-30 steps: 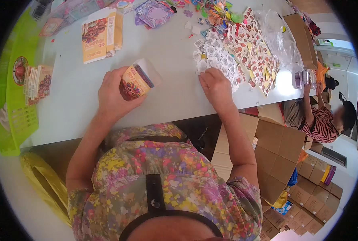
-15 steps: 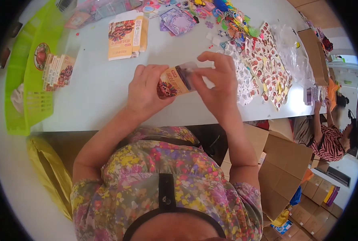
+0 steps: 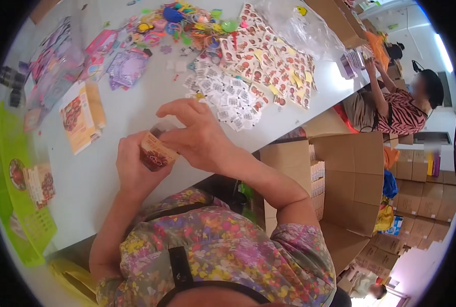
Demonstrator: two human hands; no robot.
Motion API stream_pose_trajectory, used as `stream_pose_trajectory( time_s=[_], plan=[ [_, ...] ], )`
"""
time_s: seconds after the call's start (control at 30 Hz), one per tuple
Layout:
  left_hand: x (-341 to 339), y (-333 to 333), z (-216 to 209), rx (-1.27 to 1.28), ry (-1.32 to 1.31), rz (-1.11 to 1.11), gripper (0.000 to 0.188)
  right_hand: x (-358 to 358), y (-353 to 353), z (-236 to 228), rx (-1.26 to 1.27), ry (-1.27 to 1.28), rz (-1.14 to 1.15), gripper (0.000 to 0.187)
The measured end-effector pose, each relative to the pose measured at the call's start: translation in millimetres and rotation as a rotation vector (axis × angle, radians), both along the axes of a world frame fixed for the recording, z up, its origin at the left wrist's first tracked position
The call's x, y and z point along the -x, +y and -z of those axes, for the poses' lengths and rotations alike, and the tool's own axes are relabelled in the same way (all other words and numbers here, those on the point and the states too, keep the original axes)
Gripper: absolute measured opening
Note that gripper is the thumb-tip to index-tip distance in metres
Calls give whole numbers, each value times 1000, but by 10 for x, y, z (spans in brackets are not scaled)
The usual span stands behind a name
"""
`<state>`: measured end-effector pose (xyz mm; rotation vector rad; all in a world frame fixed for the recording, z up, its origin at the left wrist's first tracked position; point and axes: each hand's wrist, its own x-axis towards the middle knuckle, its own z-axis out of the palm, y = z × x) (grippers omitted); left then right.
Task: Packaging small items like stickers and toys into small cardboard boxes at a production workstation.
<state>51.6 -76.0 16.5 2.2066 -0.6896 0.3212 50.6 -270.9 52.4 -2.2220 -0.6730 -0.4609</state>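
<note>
My left hand point(image 3: 134, 162) is wrapped round a small orange printed cardboard box point(image 3: 157, 153), tilted, with its upper end toward my right hand. At that end my right hand point(image 3: 199, 134) has its thumb and fingertips bent in close together, one finger arched above them. A greyish, see-through piece point(image 3: 162, 126) shows beside those fingertips; whether it is a flap or a bag I cannot tell. To the left stands a stack of flat orange cartons point(image 3: 82, 116). Several small filled-looking boxes point(image 3: 40, 185) stand by the green basket point(image 3: 5, 169).
Barcode slips point(image 3: 223, 87), character stickers point(image 3: 271, 61) and colourful trinkets point(image 3: 187, 20) spread across the table point(image 3: 107, 176). Purple cards point(image 3: 127, 68) lie beyond the cartons. An open cardboard carton point(image 3: 348, 179) stands at my right. Another person point(image 3: 399, 102) works at the far right.
My view has swung to the right, bringing more of the open carton into sight. The small box is now more upright in my left hand, my right fingers still at its upper end.
</note>
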Motion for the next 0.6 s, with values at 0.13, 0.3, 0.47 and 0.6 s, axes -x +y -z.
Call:
stream_pose_trajectory(
  time_s=[0.13,0.3,0.47,0.6],
  plan=[
    [-65,-104,-36,164,329,5,74,7,-359,-79,-531,324,-12,15],
    [-142,-198,-105,246,451,31,79,-195,-1847,338,28,8,795,19],
    [-151,-57,9,232,400,24,78,-116,-2210,466,336,205,917,30],
    [-166,23,-17,261,401,10,76,-181,-2144,433,354,168,882,20]
  ],
)
